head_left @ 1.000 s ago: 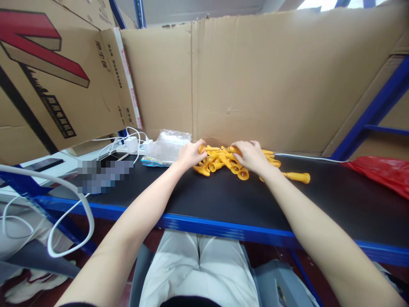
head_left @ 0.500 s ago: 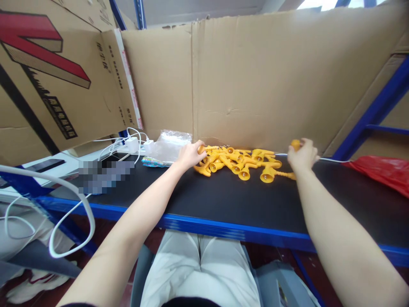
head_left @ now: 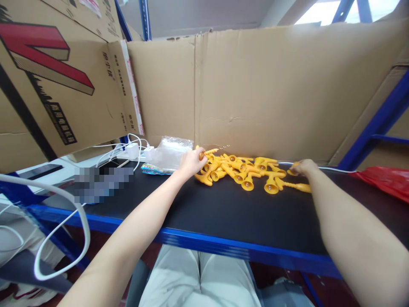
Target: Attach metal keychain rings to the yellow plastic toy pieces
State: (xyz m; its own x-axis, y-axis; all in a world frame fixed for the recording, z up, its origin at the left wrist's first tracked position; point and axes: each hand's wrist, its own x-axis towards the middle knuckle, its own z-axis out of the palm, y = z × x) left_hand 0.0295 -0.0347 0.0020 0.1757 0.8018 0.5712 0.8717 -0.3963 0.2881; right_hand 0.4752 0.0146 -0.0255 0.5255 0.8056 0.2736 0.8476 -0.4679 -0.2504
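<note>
One pile of about fifteen yellow horn-shaped pieces (head_left: 246,170); left hand (head_left: 189,163) clamped on one, right hand (head_left: 303,167) pinching another.

Both arms are bare from the upper arm down, with no sleeve, watch or ring showing. The left hand (head_left: 191,162) and right hand (head_left: 303,167) wear no gloves. Below the desk (head_left: 223,213) edge, the lap is covered by pale, off-white trousers (head_left: 198,277) with a centre seam.
</note>
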